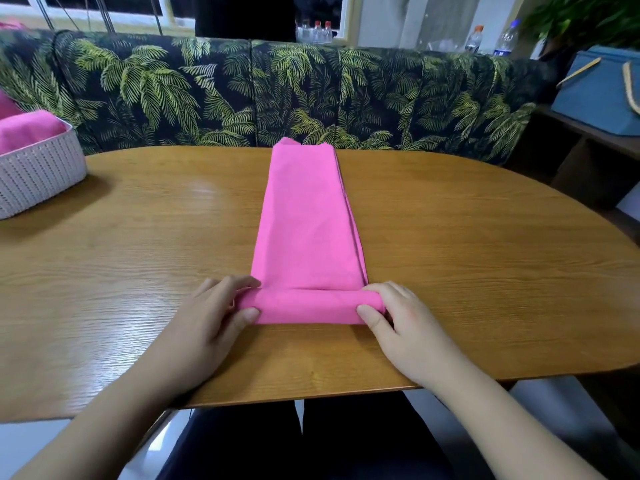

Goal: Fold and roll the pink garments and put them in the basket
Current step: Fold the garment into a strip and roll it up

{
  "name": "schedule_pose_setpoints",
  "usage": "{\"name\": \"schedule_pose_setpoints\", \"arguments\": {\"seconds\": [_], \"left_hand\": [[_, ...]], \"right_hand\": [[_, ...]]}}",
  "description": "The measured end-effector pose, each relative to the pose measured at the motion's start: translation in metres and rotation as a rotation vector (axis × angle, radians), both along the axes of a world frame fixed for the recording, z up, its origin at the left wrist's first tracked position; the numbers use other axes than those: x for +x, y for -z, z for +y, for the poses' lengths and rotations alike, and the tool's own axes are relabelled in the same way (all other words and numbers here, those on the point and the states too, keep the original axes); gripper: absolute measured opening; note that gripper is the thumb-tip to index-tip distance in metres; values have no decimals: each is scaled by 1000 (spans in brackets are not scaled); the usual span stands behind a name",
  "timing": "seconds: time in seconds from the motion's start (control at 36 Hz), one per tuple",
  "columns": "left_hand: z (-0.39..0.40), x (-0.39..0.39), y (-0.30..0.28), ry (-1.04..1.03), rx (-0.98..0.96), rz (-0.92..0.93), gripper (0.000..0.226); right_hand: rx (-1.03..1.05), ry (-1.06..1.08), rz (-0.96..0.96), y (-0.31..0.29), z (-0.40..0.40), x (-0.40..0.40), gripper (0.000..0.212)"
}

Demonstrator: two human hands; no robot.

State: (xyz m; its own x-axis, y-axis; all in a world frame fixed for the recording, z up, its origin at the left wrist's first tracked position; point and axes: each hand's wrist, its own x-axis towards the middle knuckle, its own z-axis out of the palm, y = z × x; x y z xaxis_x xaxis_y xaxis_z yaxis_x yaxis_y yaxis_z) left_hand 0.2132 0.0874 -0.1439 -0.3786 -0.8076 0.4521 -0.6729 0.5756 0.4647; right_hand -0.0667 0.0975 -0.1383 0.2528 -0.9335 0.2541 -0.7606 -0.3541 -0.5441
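Observation:
A pink garment (306,223) lies folded into a long narrow strip down the middle of the wooden table (485,271). Its near end is turned over into a short roll. My left hand (211,317) grips the roll's left end, thumb in front and fingers on top. My right hand (401,320) grips the right end the same way. A white woven basket (38,168) stands at the table's far left, with pink cloth (27,128) inside it.
A sofa with a palm-leaf print (242,88) runs behind the table. A blue box (599,95) sits on a shelf at the right. Water bottles (491,39) stand behind the sofa. My dark-clothed legs show under the near table edge.

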Motion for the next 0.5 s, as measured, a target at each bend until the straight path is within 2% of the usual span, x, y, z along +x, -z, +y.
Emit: {"name": "schedule_pose_setpoints", "arguments": {"seconds": [0.06, 0.14, 0.19, 0.28, 0.33, 0.39, 0.5], "left_hand": [[7, 0, -2, 3, 40, 50, 52], [11, -1, -2, -9, 66, 80, 55], [9, -1, 0, -14, 39, 40, 58], [3, -1, 3, -38, 15, 15, 55], [1, -3, 2, -53, 31, 73, 43], [0, -6, -3, -46, 22, 141, 21], [-1, -11, -15, 23, -94, 73, 13]], "right_hand": [[41, 6, -74, 1, 7, -3, 11], [34, 0, -123, 2, 17, -4, 12], [25, 24, -150, 1, 17, -2, 6], [-40, 64, -144, 2, 10, 0, 22], [-52, 91, -134, 1, 6, 2, 23], [-77, 113, -130, 0, 5, 3, 17], [-293, 96, -30, -2, 3, 7, 15]]}}
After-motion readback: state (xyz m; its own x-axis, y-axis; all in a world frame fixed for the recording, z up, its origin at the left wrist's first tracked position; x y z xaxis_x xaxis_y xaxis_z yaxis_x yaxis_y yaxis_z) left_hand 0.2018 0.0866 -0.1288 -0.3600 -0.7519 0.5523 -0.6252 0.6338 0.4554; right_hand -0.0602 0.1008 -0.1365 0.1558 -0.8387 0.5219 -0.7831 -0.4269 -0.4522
